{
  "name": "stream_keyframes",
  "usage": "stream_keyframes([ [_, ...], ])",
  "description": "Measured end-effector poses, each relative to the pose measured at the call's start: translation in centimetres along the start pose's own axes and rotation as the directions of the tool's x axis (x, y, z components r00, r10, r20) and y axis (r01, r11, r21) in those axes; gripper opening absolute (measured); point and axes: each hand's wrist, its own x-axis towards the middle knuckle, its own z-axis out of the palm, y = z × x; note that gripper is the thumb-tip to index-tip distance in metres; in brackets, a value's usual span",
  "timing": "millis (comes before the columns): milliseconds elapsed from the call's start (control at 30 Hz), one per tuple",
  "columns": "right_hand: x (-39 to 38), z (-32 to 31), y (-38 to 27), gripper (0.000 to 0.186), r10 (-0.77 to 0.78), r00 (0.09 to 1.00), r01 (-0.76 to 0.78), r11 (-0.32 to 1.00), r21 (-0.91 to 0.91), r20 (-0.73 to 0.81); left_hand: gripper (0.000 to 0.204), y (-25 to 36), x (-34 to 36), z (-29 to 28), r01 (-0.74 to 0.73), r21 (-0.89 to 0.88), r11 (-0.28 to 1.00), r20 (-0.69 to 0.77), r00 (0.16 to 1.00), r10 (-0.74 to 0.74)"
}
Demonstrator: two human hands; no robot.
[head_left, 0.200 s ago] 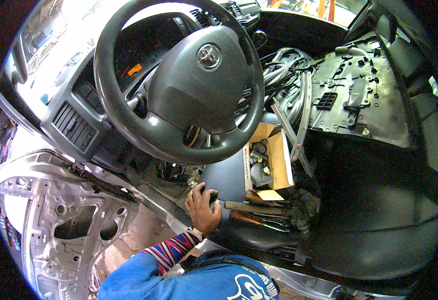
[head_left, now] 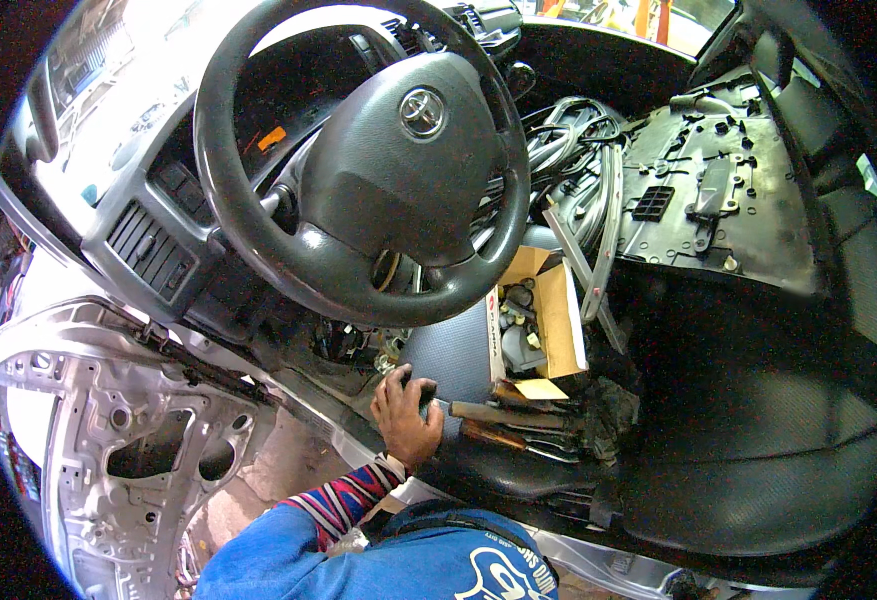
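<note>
My left hand (head_left: pixel 407 420) rests on the front side of the dark seat cushion (head_left: pixel 445 362), back of the hand up. Its fingers are bent and a little apart; I make out nothing held in them. Right beside it lie several hand tools with worn wooden handles (head_left: pixel 498 436), their far ends in a dark cloth pouch (head_left: pixel 613 420). Just beyond them an open cardboard box (head_left: pixel 563 320) on the seat holds small grey and dark parts (head_left: pixel 521 330). My right hand is out of the picture.
A black steering wheel (head_left: pixel 413 308) stands over the seat's front. Bundled cables and trim strips (head_left: pixel 578 150) lie farther right, next to a large dark trim panel (head_left: pixel 773 205). At left is a bare metal door (head_left: pixel 83 440). A black seat (head_left: pixel 758 440) fills the right.
The view has shifted very slightly. My left hand stays in place on the seat.
</note>
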Motion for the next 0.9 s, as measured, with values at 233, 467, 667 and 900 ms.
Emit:
stream_keyframes([
  [233,0.3,0.1,-0.1,0.067,-0.034,0.999,0.033,0.998,-0.055,-0.018,0.032,0.2,-0.3,0.1,0.001,0.017,1.000,-0.006,1.000,-0.001],
  [467,0.3,0.0,0.5,0.057,-0.038,0.999,0.038,0.999,0.004,-0.017,0.029,-0.5,-0.6,0.8,-0.056,0.023,0.998,-0.053,0.997,0.058],
  [667,0.8,-0.4,3.6,0.047,0.150,0.989,-0.149,0.985,-0.091,0.008,0.026,-2.3,-1.5,0.3,-0.037,0.065,0.997,-0.046,0.998,0.041],
  [900,1.3,-1.3,1.7,0.062,0.185,0.947,-0.225,0.966,0.127,0.263,0.024,-4.2,-0.5,0.2,-0.085,0.170,0.982,-0.101,0.990,0.103],
])
